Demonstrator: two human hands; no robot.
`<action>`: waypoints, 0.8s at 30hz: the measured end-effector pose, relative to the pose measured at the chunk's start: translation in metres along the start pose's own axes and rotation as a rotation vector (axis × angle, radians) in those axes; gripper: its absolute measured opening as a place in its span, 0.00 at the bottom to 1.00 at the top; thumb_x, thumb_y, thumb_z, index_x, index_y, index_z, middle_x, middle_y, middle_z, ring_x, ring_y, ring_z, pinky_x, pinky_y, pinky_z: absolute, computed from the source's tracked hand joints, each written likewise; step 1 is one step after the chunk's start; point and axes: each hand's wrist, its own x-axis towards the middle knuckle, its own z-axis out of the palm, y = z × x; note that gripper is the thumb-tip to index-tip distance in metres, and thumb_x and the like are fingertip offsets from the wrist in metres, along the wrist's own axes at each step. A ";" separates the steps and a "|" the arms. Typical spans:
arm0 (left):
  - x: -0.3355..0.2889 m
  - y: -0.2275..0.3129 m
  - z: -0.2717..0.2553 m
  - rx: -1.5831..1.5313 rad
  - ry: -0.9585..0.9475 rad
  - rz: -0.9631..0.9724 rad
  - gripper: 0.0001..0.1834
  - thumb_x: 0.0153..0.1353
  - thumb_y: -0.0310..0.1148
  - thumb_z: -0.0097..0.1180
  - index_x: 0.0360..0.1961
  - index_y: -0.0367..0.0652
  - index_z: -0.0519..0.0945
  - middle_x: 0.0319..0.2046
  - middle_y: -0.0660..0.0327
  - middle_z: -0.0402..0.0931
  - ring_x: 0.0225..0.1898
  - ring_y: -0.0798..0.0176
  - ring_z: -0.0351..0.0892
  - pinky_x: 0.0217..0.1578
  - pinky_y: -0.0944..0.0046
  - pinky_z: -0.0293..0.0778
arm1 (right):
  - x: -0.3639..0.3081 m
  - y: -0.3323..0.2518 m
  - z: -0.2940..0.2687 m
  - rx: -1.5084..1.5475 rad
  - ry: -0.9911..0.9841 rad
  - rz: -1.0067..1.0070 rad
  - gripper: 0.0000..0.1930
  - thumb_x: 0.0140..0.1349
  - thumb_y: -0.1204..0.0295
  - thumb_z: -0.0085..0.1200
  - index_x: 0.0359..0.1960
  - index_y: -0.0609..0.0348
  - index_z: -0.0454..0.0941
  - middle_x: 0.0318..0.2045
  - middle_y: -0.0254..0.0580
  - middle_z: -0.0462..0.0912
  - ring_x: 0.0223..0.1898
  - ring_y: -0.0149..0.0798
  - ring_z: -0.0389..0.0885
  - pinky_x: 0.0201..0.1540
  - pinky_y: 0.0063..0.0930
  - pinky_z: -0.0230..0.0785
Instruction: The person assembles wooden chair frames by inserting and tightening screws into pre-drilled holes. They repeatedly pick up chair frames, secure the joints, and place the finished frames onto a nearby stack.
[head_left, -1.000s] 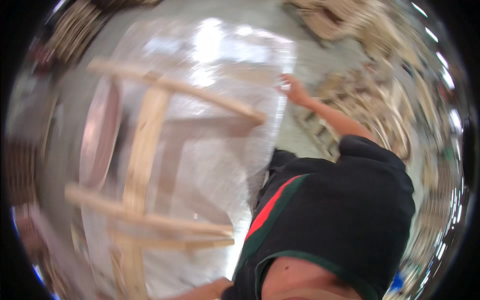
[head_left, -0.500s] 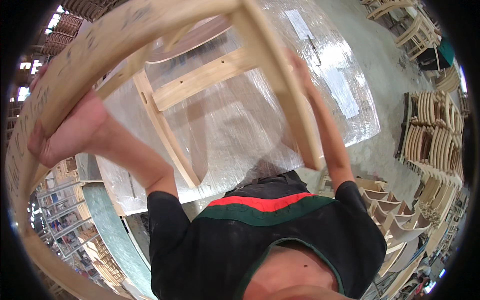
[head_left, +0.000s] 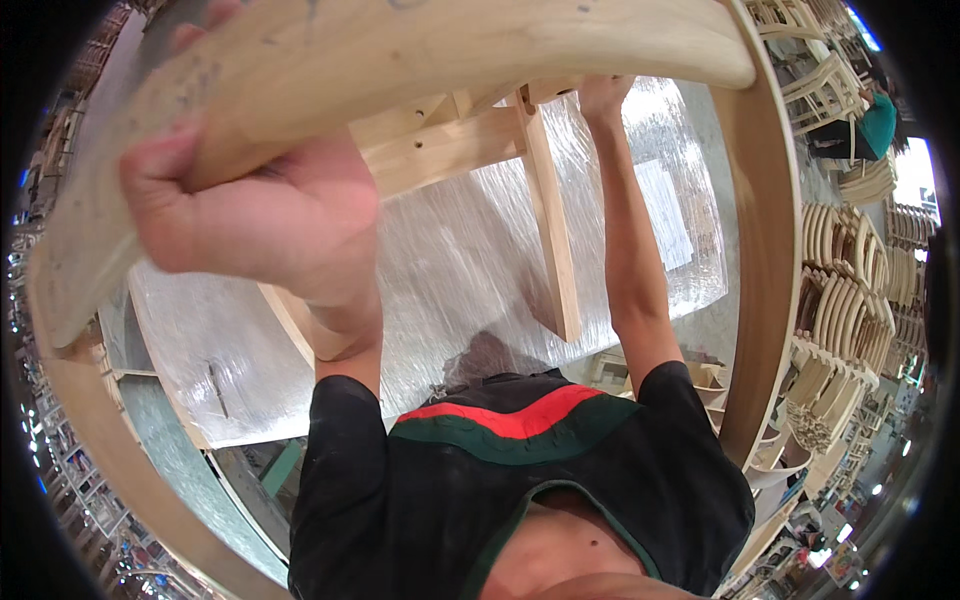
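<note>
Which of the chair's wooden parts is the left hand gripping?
The left hand grips the broad curved rail across the top of the picture, not the straight leg hanging at centre nor the curved piece on the right.

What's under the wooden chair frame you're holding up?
Below the wooden chair frame, gripped by the left hand and right hand, lies a table wrapped in clear plastic sheeting. The sheeting hides the tabletop itself.

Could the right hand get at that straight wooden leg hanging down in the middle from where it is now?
Probably yes. The right hand grips the chair frame beside the top of the straight leg, with nothing between them. It would have to let go first, leaving the left hand holding alone.
</note>
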 end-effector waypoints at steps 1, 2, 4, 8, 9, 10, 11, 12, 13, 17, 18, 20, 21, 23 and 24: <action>0.006 -0.001 0.002 -0.023 0.014 0.015 0.26 0.44 0.36 0.41 0.40 0.22 0.69 0.39 0.41 0.73 0.45 0.48 0.75 0.54 0.50 0.68 | -0.016 -0.014 0.008 -0.023 -0.026 -0.186 0.07 0.60 0.76 0.47 0.37 0.66 0.73 0.33 0.34 0.78 0.34 0.28 0.75 0.37 0.24 0.68; 0.010 0.006 0.003 -0.007 0.000 0.067 0.26 0.45 0.36 0.41 0.39 0.21 0.69 0.38 0.40 0.73 0.45 0.48 0.75 0.54 0.50 0.68 | -0.032 -0.032 0.025 -0.019 -0.069 -0.372 0.07 0.61 0.76 0.46 0.36 0.67 0.74 0.32 0.33 0.78 0.33 0.29 0.75 0.37 0.24 0.68; 0.014 0.001 0.006 -0.005 -0.037 0.093 0.26 0.45 0.36 0.41 0.39 0.21 0.69 0.38 0.40 0.73 0.45 0.48 0.75 0.54 0.51 0.69 | -0.034 -0.047 0.037 0.021 0.005 -0.387 0.06 0.60 0.76 0.46 0.35 0.66 0.74 0.30 0.32 0.78 0.32 0.28 0.75 0.36 0.23 0.69; 0.017 -0.012 -0.003 0.097 -0.038 0.064 0.26 0.47 0.36 0.43 0.41 0.22 0.69 0.39 0.41 0.73 0.45 0.49 0.76 0.53 0.53 0.70 | -0.027 -0.026 0.015 -0.076 -0.136 -0.236 0.07 0.55 0.76 0.50 0.34 0.67 0.75 0.29 0.36 0.79 0.32 0.30 0.77 0.36 0.24 0.70; 0.027 -0.021 -0.012 0.182 -0.045 0.065 0.26 0.49 0.38 0.45 0.43 0.24 0.69 0.39 0.43 0.74 0.46 0.50 0.76 0.53 0.53 0.70 | -0.027 -0.028 0.014 -0.102 -0.127 -0.105 0.07 0.54 0.76 0.51 0.33 0.68 0.75 0.28 0.38 0.80 0.32 0.31 0.78 0.36 0.25 0.71; 0.036 -0.025 -0.026 0.280 -0.043 0.072 0.26 0.52 0.39 0.46 0.44 0.26 0.69 0.40 0.45 0.74 0.46 0.51 0.76 0.52 0.53 0.70 | -0.025 -0.044 0.031 0.054 -0.265 -0.013 0.07 0.53 0.75 0.52 0.30 0.68 0.77 0.29 0.43 0.81 0.33 0.35 0.80 0.38 0.27 0.72; 0.046 -0.026 -0.038 0.372 -0.045 0.085 0.26 0.54 0.41 0.48 0.46 0.27 0.69 0.40 0.47 0.75 0.46 0.51 0.75 0.52 0.53 0.70 | -0.027 -0.040 0.036 -0.014 -0.273 -0.042 0.07 0.54 0.75 0.51 0.29 0.68 0.78 0.29 0.43 0.82 0.33 0.35 0.81 0.39 0.27 0.72; 0.049 -0.023 -0.050 0.465 -0.043 0.099 0.26 0.56 0.43 0.49 0.47 0.29 0.69 0.41 0.48 0.75 0.46 0.52 0.75 0.51 0.53 0.71 | -0.025 -0.034 0.036 -0.080 -0.284 -0.071 0.08 0.55 0.74 0.51 0.28 0.67 0.79 0.29 0.44 0.82 0.34 0.35 0.81 0.39 0.27 0.73; 0.044 -0.023 -0.067 0.457 -0.080 -0.010 0.26 0.55 0.42 0.53 0.47 0.29 0.69 0.39 0.51 0.73 0.44 0.55 0.74 0.49 0.55 0.70 | -0.017 -0.024 0.039 -0.136 -0.303 -0.110 0.08 0.56 0.74 0.50 0.27 0.67 0.79 0.29 0.44 0.83 0.35 0.36 0.81 0.40 0.28 0.73; 0.033 0.005 -0.180 1.007 0.055 0.445 0.30 0.53 0.38 0.65 0.50 0.33 0.65 0.42 0.54 0.70 0.43 0.61 0.70 0.46 0.61 0.68 | 0.006 -0.002 0.028 -0.490 -0.339 -0.770 0.09 0.58 0.75 0.47 0.29 0.60 0.82 0.25 0.37 0.84 0.29 0.32 0.81 0.35 0.26 0.72; 0.048 0.025 -0.226 1.212 0.194 0.599 0.29 0.53 0.36 0.65 0.51 0.34 0.65 0.42 0.54 0.69 0.43 0.62 0.69 0.46 0.62 0.68 | -0.002 -0.010 0.027 -0.132 -0.283 -0.237 0.08 0.56 0.76 0.48 0.28 0.64 0.81 0.26 0.40 0.84 0.30 0.34 0.81 0.37 0.27 0.73; 0.083 0.054 -0.278 1.330 0.275 0.710 0.29 0.52 0.33 0.66 0.51 0.33 0.65 0.42 0.55 0.70 0.42 0.63 0.68 0.45 0.65 0.68 | -0.013 -0.029 0.039 -0.122 -0.275 -0.185 0.07 0.54 0.77 0.51 0.28 0.68 0.80 0.27 0.44 0.83 0.32 0.35 0.82 0.39 0.28 0.73; 0.106 0.061 -0.289 1.253 0.178 0.673 0.29 0.52 0.33 0.66 0.50 0.33 0.65 0.41 0.56 0.70 0.42 0.64 0.69 0.43 0.66 0.68 | -0.010 -0.024 0.038 -0.055 -0.263 -0.095 0.08 0.53 0.76 0.52 0.29 0.69 0.80 0.27 0.45 0.83 0.32 0.36 0.82 0.39 0.29 0.73; 0.132 0.068 -0.303 1.150 -0.034 0.509 0.25 0.50 0.30 0.67 0.45 0.32 0.68 0.38 0.57 0.73 0.39 0.67 0.71 0.40 0.67 0.70 | -0.010 -0.017 0.038 -0.042 -0.264 -0.082 0.08 0.54 0.76 0.52 0.30 0.70 0.80 0.28 0.47 0.83 0.33 0.38 0.82 0.40 0.30 0.74; 0.146 0.065 -0.304 1.109 -0.146 0.387 0.20 0.49 0.28 0.66 0.41 0.32 0.71 0.37 0.58 0.74 0.36 0.68 0.72 0.38 0.68 0.71 | -0.006 -0.013 0.038 -0.061 -0.268 -0.090 0.08 0.54 0.76 0.51 0.32 0.69 0.79 0.30 0.46 0.83 0.35 0.38 0.82 0.41 0.31 0.73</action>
